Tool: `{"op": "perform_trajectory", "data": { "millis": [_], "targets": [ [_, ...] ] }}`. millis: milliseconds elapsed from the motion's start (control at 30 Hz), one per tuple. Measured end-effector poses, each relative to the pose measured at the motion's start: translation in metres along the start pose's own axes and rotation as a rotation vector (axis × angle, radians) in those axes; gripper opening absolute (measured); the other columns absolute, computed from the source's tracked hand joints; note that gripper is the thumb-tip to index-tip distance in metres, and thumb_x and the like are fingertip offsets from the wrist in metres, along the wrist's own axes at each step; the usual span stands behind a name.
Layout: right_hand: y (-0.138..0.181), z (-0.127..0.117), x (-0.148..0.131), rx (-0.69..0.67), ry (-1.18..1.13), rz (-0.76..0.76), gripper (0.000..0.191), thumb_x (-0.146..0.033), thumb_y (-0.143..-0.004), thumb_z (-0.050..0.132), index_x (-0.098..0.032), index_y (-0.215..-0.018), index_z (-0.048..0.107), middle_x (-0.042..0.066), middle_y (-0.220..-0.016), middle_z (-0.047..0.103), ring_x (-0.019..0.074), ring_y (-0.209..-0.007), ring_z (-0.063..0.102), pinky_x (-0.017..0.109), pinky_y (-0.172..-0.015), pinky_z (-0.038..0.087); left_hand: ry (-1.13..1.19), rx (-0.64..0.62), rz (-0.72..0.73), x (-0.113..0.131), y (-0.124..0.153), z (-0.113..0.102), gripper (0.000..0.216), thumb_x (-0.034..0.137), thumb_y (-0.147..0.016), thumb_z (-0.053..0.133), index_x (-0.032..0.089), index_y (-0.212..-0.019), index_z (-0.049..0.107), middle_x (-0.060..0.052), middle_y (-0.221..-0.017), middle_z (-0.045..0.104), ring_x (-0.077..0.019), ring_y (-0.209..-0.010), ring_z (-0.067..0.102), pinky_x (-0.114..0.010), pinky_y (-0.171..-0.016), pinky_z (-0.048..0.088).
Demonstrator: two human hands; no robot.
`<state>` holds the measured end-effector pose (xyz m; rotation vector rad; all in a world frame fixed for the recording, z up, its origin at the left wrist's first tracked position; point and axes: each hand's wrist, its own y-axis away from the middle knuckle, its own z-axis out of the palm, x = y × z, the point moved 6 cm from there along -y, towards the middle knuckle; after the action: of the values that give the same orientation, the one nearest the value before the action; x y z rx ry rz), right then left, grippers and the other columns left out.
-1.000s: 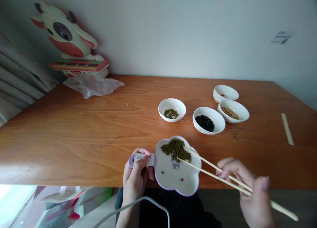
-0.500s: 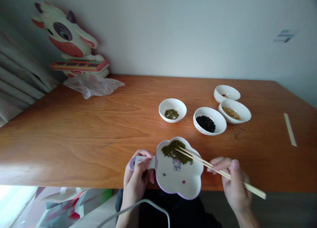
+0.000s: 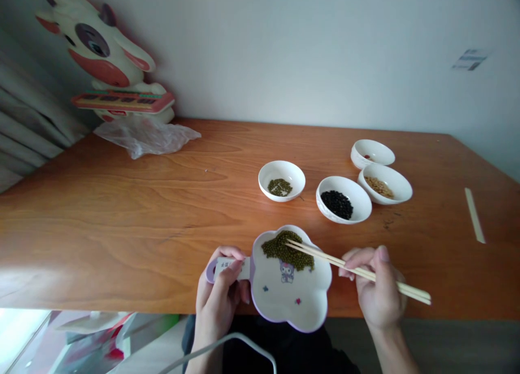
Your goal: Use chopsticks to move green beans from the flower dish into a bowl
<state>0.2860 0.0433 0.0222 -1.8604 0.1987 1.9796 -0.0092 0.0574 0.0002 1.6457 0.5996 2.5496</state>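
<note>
Across the brown bench (image 3: pixel 122 228) the work looks to be midway, with the green lot split between two places. The biggest thing in hand is the flower-shaped dish (image 3: pixel 280 304), out over the bench's front edge, the left hand (image 3: pixel 218 295) with its grip closed on the handle. Beyond it stand the bowls: the near-left bowl (image 3: pixel 280 170) carries a small scatter of green beans, the front bowl (image 3: pixel 361 201) a dark heap, the right bowl (image 3: pixel 401 188) tan grains, and the back bowl (image 3: pixel 377 151) some reddish bits. Now the chopsticks (image 3: pixel 414 292) — the right hand (image 3: pixel 379 290) has them in its grip, drawn close together, tips in among the green pile (image 3: pixel 280 247). That pile in the dish outweighs the share in the near-left bowl, so by that measure plenty remains to be dealt with; the other three lots sit apart, each in its own bowl.

What can't be seen? The label (image 3: pixel 223 264) on the handle is partly under the thumb and too small to read, the dish's underside is hidden — resting or lifted, there's no telling — and the back bowl's contents are mostly behind its rim. A pale cable (image 3: pixel 235 336) runs out of frame below. Whether the tips pinch a bean: too tiny to call.
</note>
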Motion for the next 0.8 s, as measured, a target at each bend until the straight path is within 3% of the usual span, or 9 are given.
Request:
{"op": "perform_trajectory", "data": {
  "millis": [333,567,800],
  "targets": [
    [-0.005,0.003,0.002,0.037,-0.068,0.013,0.059,-0.049,-0.109,0.044,-0.021,-0.066,0.074,0.005,-0.057,0.065,0.0192,-0.062,0.062,0.033,-0.059,0.046,-0.015,-0.002,-0.021,-0.002,0.001,-0.001,0.03,0.044,-0.083,0.076,0.021,-0.095,0.062,0.005,-0.044,0.054,-0.0102,-0.039,0.048,-0.016,-0.043,0.032],
    [-0.002,-0.002,-0.008,0.074,-0.124,-0.098,0.061,-0.048,-0.107,0.043,-0.022,-0.06,0.072,0.003,-0.047,0.058,0.0179,-0.052,0.055,0.038,-0.064,0.043,-0.018,0.01,0.004,0.003,0.0,0.003,0.03,0.044,-0.081,0.077,0.02,-0.092,0.063,0.005,-0.048,0.054,-0.0095,-0.041,0.049,-0.016,-0.044,0.034],
    [-0.018,-0.005,-0.023,0.131,-0.186,-0.211,0.06,-0.043,-0.108,0.04,-0.023,-0.061,0.071,0.002,-0.047,0.055,0.0172,-0.049,0.052,0.039,-0.065,0.041,0.037,-0.026,0.027,0.0,-0.004,0.001,0.031,0.044,-0.086,0.076,0.019,-0.101,0.064,0.005,-0.051,0.055,-0.0097,-0.044,0.05,-0.016,-0.046,0.036]
  ]
}}
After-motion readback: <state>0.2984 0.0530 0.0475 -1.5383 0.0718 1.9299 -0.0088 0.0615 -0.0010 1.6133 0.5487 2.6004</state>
